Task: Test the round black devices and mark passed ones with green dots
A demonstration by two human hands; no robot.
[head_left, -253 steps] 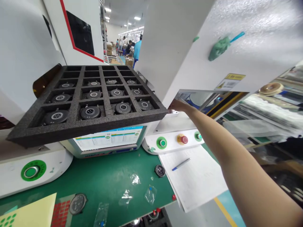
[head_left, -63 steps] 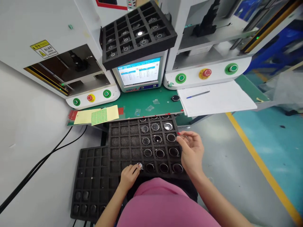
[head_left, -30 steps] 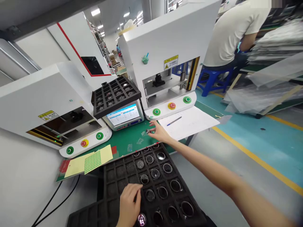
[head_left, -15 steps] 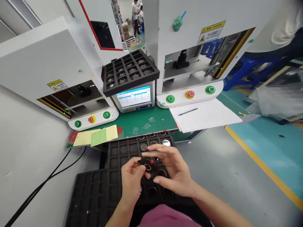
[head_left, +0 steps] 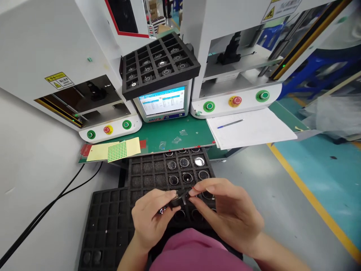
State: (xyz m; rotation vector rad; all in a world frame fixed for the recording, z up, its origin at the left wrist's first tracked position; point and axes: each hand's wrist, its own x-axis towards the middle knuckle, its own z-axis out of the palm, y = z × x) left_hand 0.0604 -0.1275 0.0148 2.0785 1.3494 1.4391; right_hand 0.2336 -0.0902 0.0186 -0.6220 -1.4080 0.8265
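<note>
A small dark round part (head_left: 178,199) is held over the black foam tray (head_left: 146,182), tilted nearly edge-on. My left hand (head_left: 153,216) pinches its left side between fingers and thumb. At its right edge my right hand (head_left: 225,210) has thumb and forefinger pressed together on the part, near a small red spot. Round parts with shiny rims sit in the tray's right compartments, partly hidden below by my hands. Several left compartments show bare foam.
Behind the green bench (head_left: 152,139) edge stand two white machines with buttons, a monitor (head_left: 163,101) and a raised black tray (head_left: 160,81). Papers with a pen (head_left: 230,124) lie right, yellow sheets (head_left: 124,150) left. Another black tray (head_left: 107,218) sits lower left.
The view has tilted down and moved closer to the bench. The round part has turned from face-up to nearly edge-on, and my right fingers have closed on its edge.
</note>
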